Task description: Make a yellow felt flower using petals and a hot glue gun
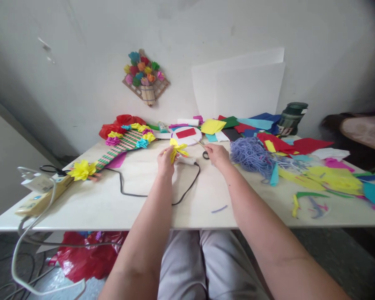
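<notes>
My left hand (165,161) is closed around a yellow paper flower (177,150), held just above the white table (118,208). My right hand (217,155) pinches a thin stick (201,143) that points up and left toward the flower. Black scissors (205,155) lie right beside my right hand. A white glue gun (187,160) with a black cord (150,192) lies between my hands.
A woven mat with paper flowers (125,143) lies at the left, a power strip (39,193) at the left edge. Blue yarn (251,155) and coloured paper scraps (325,175) cover the right side. A round hoop with red paper (186,135) and a green jar (291,118) stand behind.
</notes>
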Demonstrator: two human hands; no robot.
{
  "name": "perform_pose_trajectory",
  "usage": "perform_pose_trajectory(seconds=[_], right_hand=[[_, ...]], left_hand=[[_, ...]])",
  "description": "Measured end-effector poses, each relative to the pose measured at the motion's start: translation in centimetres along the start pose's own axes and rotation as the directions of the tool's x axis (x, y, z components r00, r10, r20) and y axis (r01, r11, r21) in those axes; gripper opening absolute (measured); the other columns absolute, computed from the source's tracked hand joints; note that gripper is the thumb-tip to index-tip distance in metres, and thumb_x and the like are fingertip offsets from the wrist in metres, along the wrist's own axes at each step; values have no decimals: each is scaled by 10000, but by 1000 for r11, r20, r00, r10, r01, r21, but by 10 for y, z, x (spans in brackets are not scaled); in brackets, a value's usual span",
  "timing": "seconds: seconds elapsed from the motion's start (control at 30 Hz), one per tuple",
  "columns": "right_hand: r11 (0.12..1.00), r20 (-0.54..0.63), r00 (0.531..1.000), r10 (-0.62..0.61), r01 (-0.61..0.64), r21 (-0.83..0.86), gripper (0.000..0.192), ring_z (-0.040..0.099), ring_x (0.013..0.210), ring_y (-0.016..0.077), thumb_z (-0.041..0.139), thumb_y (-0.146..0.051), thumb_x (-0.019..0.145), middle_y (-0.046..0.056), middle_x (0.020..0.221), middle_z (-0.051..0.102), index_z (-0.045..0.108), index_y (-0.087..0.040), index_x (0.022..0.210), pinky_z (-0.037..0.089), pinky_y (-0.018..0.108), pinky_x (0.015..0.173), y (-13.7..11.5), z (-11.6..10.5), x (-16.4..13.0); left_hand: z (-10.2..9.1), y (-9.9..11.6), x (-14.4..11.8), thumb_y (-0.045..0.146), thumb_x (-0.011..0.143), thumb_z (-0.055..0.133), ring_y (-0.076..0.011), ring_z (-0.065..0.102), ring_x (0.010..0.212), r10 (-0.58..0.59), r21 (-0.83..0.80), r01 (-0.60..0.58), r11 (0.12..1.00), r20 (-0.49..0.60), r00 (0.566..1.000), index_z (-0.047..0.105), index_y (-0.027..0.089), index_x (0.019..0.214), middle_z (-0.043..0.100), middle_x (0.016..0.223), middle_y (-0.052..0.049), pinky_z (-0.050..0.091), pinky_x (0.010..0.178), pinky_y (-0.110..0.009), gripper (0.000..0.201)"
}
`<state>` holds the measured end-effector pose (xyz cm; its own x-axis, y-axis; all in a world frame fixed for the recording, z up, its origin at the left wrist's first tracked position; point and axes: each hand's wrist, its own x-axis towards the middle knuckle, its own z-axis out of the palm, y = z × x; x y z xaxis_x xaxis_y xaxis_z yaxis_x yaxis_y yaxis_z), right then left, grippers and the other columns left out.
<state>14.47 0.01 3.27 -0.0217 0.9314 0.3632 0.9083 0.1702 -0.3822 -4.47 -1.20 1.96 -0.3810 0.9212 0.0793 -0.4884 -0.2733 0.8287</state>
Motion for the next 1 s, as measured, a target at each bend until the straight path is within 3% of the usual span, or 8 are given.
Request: perform_pose_trajectory(seconds=[0.23, 0.47, 0.8, 1.0], right_hand=[[991, -92, 990, -108, 115, 68, 307, 608, 833, 181, 439, -413, 873, 23, 921, 711, 688, -260, 970, 362, 256, 634, -7, 2, -3], [959, -175, 959, -222, 248, 139, 212, 607, 820, 156, 532, -360, 838, 6, 879, 709, 718, -258, 849, 366, 242, 626, -5, 6, -1], [943, -215, 943, -252, 290, 164, 193, 598, 740, 143, 568, -359, 814, -2, 828, 715, 727, -256, 779, 344, 240, 575, -4, 6, -2], [950, -173, 954, -246, 272, 150, 177, 595, 743, 141, 577, -346, 812, -1, 834, 710, 727, -256, 791, 343, 244, 589, -4, 5, -2]], left_hand=[[-2, 0, 0, 251, 582, 682, -91, 526, 461, -23, 35, 23, 999, 17, 1000, 585, 118, 714, 546, 537, -1, 309, 403, -182, 211], [-2, 0, 0, 274, 581, 693, -88, 516, 448, -33, 59, 30, 998, 46, 998, 581, 113, 723, 557, 525, -3, 303, 406, -187, 243], [-3, -2, 1, 298, 559, 726, -99, 530, 459, -24, 72, 18, 997, 81, 996, 585, 108, 717, 559, 529, -9, 296, 403, -193, 285], [-2, -1, -1, 283, 566, 723, -97, 522, 449, -45, 84, 37, 996, 91, 995, 580, 110, 711, 557, 533, -9, 294, 402, -197, 267]])
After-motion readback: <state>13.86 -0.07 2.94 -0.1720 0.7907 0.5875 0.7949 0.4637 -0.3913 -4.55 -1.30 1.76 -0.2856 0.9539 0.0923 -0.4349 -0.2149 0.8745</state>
